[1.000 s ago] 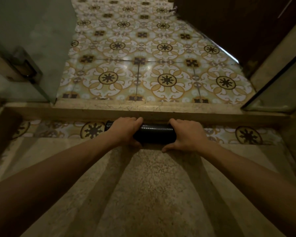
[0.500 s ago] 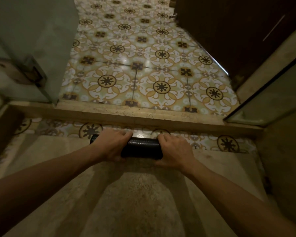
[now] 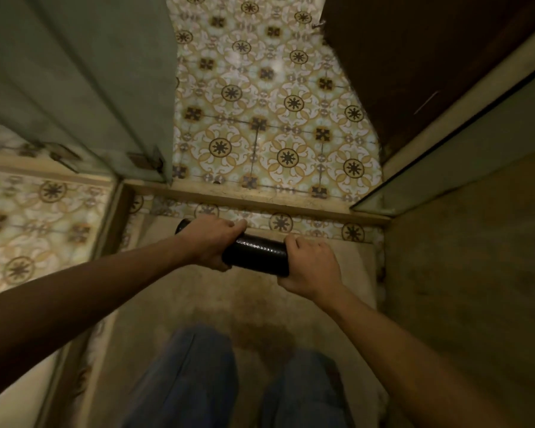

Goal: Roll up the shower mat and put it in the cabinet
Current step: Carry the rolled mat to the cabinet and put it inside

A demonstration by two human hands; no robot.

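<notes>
Here, in the head view, both hands grip a black, tightly rolled shower mat [image 3: 255, 253], a glossy cylinder with a fine bumpy texture, lying slightly tilted just above centre. The left hand [image 3: 212, 242] is wrapped around the roll's end toward 10 o'clock, fingers curled over the top; the right hand [image 3: 309, 268] is clenched around the other end toward 4 o'clock. Whether the roll touches the floor cannot be told. Beneath it lies the rough, beige speckled shower floor [image 3: 179, 301]. Just beyond, at 12 o'clock, a low beige stone curb [image 3: 260, 197] runs straight across, and past it spreads the glossy patterned tile floor [image 3: 269, 97] with yellow and brown medallions, an open strip between a greenish glass panel [image 3: 105, 72] at 10 o'clock and a dark brown wooden door [image 3: 414, 50] at 1 o'clock. A plain beige wall [image 3: 476, 273] closes 3 o'clock. Blue denim knees [image 3: 192, 381] show at 6 o'clock, blurred.
</notes>
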